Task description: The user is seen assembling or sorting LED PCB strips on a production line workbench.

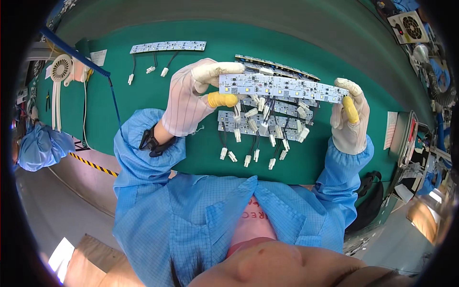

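Between my two gloved hands a long white LED circuit board (287,88) is held up over the bench, its dotted face showing. My left hand (205,88) pinches its left end between thumb and fingers; a yellow finger cot covers the thumb. At the right end my right hand (351,107) grips the board, also with a yellow cot. Wires with white plugs hang below it. Under and behind it lie several similar boards (224,119), partly hidden by the held one. A dark strap (155,142) circles my left wrist.
Another LED board (167,46) with three plugged leads lies at the far left of the green mat (191,158). A small fan (62,68) stands at the left, near a hanging blue coiled cord (76,52). A co-worker's blue sleeve (43,146) shows at the left edge.
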Available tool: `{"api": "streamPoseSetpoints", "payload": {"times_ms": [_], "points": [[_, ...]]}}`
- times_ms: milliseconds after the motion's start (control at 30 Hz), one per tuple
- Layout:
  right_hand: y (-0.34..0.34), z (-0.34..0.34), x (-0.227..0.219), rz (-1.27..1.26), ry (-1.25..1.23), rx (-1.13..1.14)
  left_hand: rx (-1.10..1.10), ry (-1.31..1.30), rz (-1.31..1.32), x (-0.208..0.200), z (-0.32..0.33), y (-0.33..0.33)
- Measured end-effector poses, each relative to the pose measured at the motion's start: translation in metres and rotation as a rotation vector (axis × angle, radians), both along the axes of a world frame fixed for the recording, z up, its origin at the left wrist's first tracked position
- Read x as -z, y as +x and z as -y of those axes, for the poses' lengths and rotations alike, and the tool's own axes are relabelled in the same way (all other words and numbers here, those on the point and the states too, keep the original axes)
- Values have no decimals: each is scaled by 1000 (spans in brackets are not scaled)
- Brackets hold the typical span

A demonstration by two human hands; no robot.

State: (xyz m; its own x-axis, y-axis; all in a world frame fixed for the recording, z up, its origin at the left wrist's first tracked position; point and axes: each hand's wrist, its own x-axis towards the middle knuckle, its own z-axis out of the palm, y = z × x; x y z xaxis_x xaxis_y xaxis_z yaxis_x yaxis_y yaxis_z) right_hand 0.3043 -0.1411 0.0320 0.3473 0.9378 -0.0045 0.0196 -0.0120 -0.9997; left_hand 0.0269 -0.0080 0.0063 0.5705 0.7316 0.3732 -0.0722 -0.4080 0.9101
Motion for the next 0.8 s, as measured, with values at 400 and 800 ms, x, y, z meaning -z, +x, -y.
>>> {"api": "streamPoseSetpoints", "payload": {"times_ms": [400, 800], "points": [[3, -5, 2, -324, 4, -63, -44, -290, 36, 18, -2, -8], [-8, 2, -2, -154, 104, -126, -22, -263, 117, 11, 2, -3]]}}
